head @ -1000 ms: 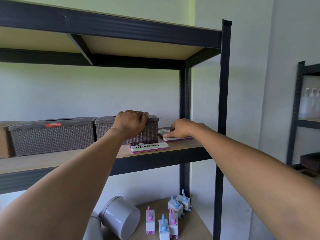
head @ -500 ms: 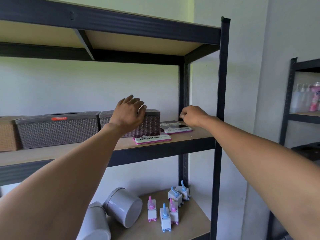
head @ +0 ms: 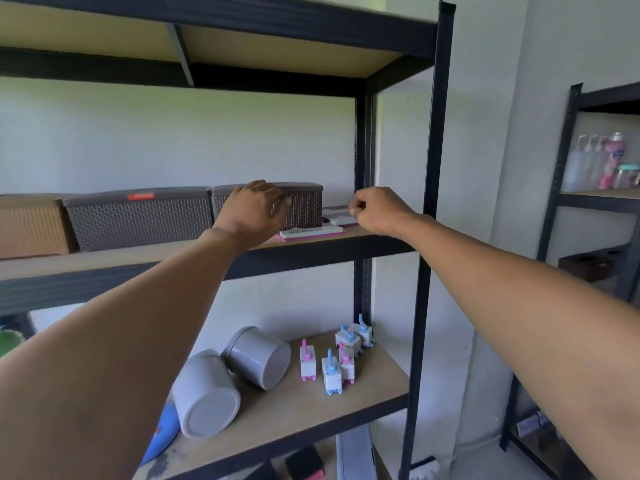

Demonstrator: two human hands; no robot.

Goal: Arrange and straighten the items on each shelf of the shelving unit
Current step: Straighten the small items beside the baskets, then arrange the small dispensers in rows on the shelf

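We see both arms reaching up to the middle shelf (head: 311, 252) of a black metal shelving unit (head: 429, 188). The left hand (head: 254, 211) hangs in front of the right-hand brown woven box (head: 304, 209), knuckles toward us, its fingers loosely curled down and holding nothing that we can make out; whether the fingertips touch the box front is hard to tell from behind the hand. The right hand (head: 379, 211) is curled near the rear post, and its fingers (head: 355, 207) seem to pinch the near edge of a small white card (head: 341, 220) that lies flat at the shelf's right end, though the blur leaves the grip uncertain. Just in front of the box lies a white-and-pink flat pack (head: 311, 233), close to the shelf's front edge. To the left stand a second brown woven box (head: 138, 220) with a red label, touching the first, and beside that a tan woven box (head: 31, 226). On the lower shelf (head: 311, 407) two grey tubs (head: 232, 375) lie on their sides, near a cluster of small white switches (head: 332, 358) with pink and blue levers, all upright.
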